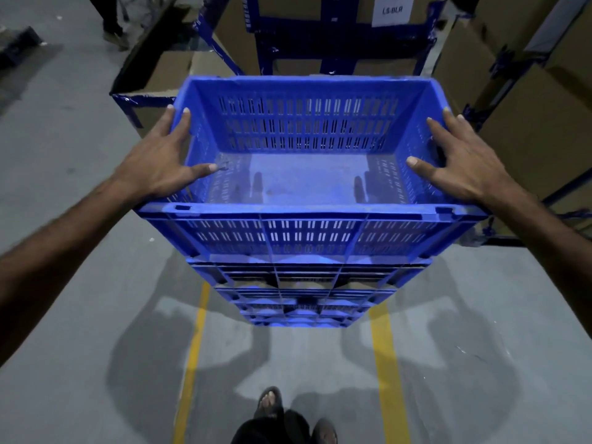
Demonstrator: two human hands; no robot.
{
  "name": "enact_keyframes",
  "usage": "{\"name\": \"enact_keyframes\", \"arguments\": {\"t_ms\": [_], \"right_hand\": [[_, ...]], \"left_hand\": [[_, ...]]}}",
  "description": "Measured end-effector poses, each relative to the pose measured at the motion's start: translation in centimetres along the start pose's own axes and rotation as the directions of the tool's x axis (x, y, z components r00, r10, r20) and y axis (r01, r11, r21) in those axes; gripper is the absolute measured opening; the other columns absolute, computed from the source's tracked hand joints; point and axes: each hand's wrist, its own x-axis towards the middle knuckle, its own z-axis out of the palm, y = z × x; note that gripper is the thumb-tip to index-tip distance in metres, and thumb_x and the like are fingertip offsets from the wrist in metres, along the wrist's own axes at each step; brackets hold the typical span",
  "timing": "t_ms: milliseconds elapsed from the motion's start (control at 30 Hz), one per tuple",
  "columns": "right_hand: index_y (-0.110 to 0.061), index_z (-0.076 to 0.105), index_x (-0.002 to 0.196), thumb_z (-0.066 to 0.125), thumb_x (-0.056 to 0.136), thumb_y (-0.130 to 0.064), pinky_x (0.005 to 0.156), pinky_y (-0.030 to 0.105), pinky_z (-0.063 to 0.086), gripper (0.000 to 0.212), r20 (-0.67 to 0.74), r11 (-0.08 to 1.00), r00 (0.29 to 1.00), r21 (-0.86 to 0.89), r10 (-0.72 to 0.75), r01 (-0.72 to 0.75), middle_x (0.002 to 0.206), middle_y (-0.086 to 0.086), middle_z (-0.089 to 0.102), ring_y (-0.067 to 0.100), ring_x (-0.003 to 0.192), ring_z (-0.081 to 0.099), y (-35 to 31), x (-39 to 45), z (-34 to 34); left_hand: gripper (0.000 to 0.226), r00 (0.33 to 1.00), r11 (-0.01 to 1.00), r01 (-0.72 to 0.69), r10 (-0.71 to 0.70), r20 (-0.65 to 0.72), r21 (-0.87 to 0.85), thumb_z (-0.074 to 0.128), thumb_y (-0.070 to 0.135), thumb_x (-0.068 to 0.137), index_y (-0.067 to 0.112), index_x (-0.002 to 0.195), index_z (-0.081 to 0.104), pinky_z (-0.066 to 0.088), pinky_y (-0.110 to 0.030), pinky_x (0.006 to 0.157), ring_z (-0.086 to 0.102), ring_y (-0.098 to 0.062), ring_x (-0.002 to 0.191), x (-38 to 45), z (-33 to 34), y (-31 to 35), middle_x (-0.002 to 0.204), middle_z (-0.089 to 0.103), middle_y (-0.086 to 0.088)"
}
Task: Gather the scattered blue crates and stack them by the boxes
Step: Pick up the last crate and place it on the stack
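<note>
**Top crate on the stack, held at both ends**

Item: top blue crate point(307, 174), perforated plastic, rectangular, open-topped and empty. Slotted vents run in rows along its walls; the solid floor shows scuffs and a dusty sheen. Rim is thick and ribbed.

Position: sits on top of a stack of blue crates point(304, 296), at least three more tiers visible beneath, standing on the grey concrete floor point(80, 315) between two yellow floor lines point(382, 363). Cardboard boxes point(528, 100) bound with blue tape stand just behind and to the right of the stack.

Orientation: the crate's long axis runs left to right across the person's front; it lies straight ahead, centred between the arms, neither hand noticeably nearer.

Hands: left hand point(160, 165) is spread over the left short wall, fingers along the outside rim, thumb hooked inside. Right hand point(461, 165) mirrors it on the right short wall, thumb inside. Both grip the top crate loosely, fingers splayed rather than curled tight.

Judgement: the crate appears seated, or nearly so, on the stack; whether it is fully nested cannot be told. Any further adjustment would call for an even push from both ends.
</note>
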Motion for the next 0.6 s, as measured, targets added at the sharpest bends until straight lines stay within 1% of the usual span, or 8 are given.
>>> {"name": "enact_keyframes", "arguments": {"t_ms": [67, 167, 233, 433, 600], "right_hand": [[-0.021, 0.018, 0.164, 0.025, 0.073, -0.092, 0.126, 0.052, 0.017, 0.116, -0.007, 1.0, 1.0, 0.002, -0.005, 0.005, 0.173, 0.006, 0.005, 0.028, 0.159, 0.006, 0.0, 0.2, 0.1], [-0.019, 0.019, 0.164, 0.025, 0.073, -0.091, 0.126, 0.052, 0.018, 0.116, -0.015, 1.0, 1.0, -0.001, -0.007, 0.007, 0.173, 0.007, 0.006, 0.028, 0.159, 0.007, -0.1, 0.2, 0.1], [-0.02, 0.018, 0.164, 0.024, 0.073, -0.09, 0.126, 0.052, 0.018, 0.115, -0.014, 1.0, 1.0, -0.005, -0.003, 0.003, 0.173, 0.006, 0.004, 0.028, 0.159, 0.006, -0.3, 0.0, -0.2], [-0.021, 0.019, 0.164, 0.025, 0.072, -0.092, 0.126, 0.055, 0.018, 0.116, 0.009, 1.0, 1.0, 0.003, 0.014, -0.014, 0.173, 0.005, 0.004, 0.026, 0.159, 0.004, -0.4, -0.2, -0.5], [-0.017, 0.022, 0.163, 0.036, 0.081, -0.085, 0.127, 0.051, 0.015, 0.108, 0.011, 1.0, 1.0, 0.002, 0.0, 0.0, 0.173, 0.01, 0.006, 0.029, 0.159, 0.005, -0.2, 0.0, -0.5]], "left_hand": [[0.113, 1.0, 1.0, 0.002, -0.002, -0.009, 0.002, 0.06, 0.073, 0.086, 0.02, 0.167, 0.0, 0.027, -0.051, 0.121, 0.016, -0.031, 0.159, 0.4, 0.4, -0.2, 0.175, -0.004, -0.007], [0.118, 1.0, 1.0, -0.008, 0.008, -0.027, 0.001, 0.063, 0.071, 0.085, 0.015, 0.166, -0.002, 0.022, -0.046, 0.125, 0.01, -0.028, 0.16, 0.6, 0.4, -0.3, 0.174, -0.003, -0.011], [0.118, 1.0, 1.0, -0.02, 0.02, -0.023, 0.001, 0.064, 0.068, 0.087, 0.012, 0.166, -0.002, 0.018, -0.044, 0.126, 0.008, -0.03, 0.16, 0.2, 0.2, -0.2, 0.174, -0.003, -0.015], [0.116, 1.0, 1.0, -0.012, 0.012, 0.0, -0.017, 0.06, 0.071, 0.088, 0.011, 0.166, -0.002, 0.018, -0.047, 0.128, 0.008, -0.035, 0.159, -0.5, -0.5, 0.5, 0.173, -0.002, -0.019], [0.114, 1.0, 1.0, -0.006, 0.006, -0.004, -0.015, 0.06, 0.07, 0.089, 0.011, 0.166, -0.002, 0.018, -0.051, 0.127, 0.009, -0.036, 0.159, -0.5, -0.6, 0.6, 0.172, 0.001, -0.02]]}}
